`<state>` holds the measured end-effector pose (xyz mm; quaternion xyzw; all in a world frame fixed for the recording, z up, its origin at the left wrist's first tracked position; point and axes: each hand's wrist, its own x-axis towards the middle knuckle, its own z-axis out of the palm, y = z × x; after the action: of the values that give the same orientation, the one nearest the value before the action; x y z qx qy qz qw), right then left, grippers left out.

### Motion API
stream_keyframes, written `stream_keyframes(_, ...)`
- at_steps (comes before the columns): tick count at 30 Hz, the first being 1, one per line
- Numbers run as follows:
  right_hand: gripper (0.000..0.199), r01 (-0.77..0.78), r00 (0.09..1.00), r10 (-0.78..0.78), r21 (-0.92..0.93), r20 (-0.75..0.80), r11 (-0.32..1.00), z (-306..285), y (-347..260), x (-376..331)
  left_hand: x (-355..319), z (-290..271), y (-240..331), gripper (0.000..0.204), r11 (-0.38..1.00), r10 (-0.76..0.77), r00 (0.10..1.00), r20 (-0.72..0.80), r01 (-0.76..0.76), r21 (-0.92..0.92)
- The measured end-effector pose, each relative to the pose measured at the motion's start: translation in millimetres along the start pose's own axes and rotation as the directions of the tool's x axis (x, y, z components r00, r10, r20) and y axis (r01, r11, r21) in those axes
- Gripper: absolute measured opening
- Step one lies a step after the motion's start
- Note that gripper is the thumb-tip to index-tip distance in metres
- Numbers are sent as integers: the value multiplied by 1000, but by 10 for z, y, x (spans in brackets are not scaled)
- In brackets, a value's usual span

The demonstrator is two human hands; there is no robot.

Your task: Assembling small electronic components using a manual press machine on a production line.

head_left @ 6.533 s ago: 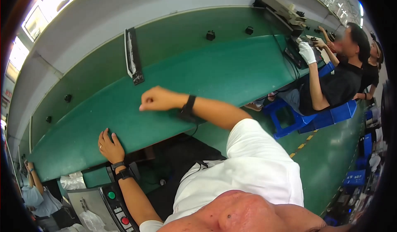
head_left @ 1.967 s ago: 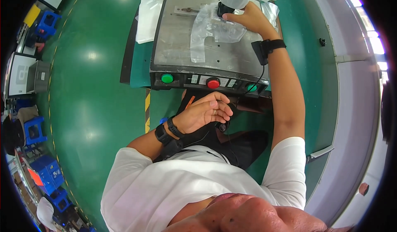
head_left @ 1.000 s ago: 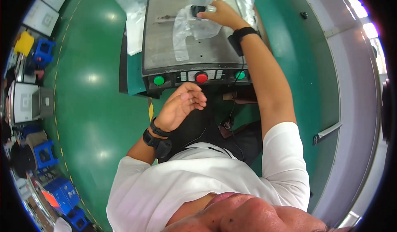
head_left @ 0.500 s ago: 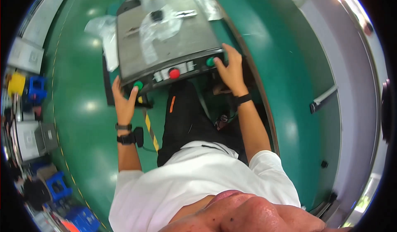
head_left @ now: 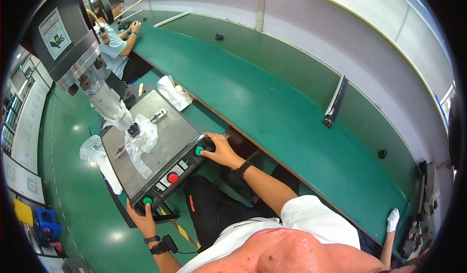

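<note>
A grey metal machine plate (head_left: pixel 180 122) stands in front of me, with a black control panel (head_left: pixel 161 187) along its near edge. My left hand (head_left: pixel 142 219) is at the panel's left end, its thumb on a green button (head_left: pixel 147 201). At the right end, my right hand (head_left: pixel 224 152) rests with its thumb on another green button (head_left: pixel 199 150). Both hands have thumb and fingers apart around the panel corners. Between the buttons is a red button (head_left: pixel 172 177). A small black part (head_left: pixel 133 130) sits on clear plastic film (head_left: pixel 141 154) under the press ram (head_left: pixel 103 99).
A long green bench (head_left: pixel 272 112) runs along the right, holding a dark bar (head_left: pixel 335 102) and small black pieces. The dark press head (head_left: pixel 56 39) rises at left. A co-worker (head_left: pixel 114 44) sits at the far end; another person's white-gloved hand (head_left: pixel 393 219) shows at lower right.
The view has swung up and to the right, bringing the press head, bench and co-worker into sight. My hands keep their places at the two green buttons.
</note>
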<state>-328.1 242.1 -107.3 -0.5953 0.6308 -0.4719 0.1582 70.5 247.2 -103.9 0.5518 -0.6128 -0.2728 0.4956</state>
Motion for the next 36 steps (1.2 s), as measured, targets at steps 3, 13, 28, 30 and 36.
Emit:
stream_keyframes(3, 70, -4, 1000, 4, 23, 1, 1000, 12, -60, 20, 21, -36, 16, 73, 1000, -29, 1000, -6, 28, -12)
stream_keyframes(13, 67, -57, 998, 57, 40, 14, 998, 18, -76, 93, 47, -6, 49, 74, 995, -94, 995, -20, 94, -29)
stream_keyframes(28, 64, -37, 999, 39, 74, -27, 997, -7, -121, 108, 32, -28, 151, 74, 998, -55, 998, -41, 53, -39)
stream_keyframes(30, 64, -15, 999, 20, 85, -49, 996, 12, -133, 82, 31, -76, 138, 75, 998, -44, 999, -25, 43, -54)
stream_keyframes(36, 67, 30, 999, -26, 109, -33, 994, -64, -39, -54, 110, -94, 40, 75, 996, -1, 999, 49, -3, 87)
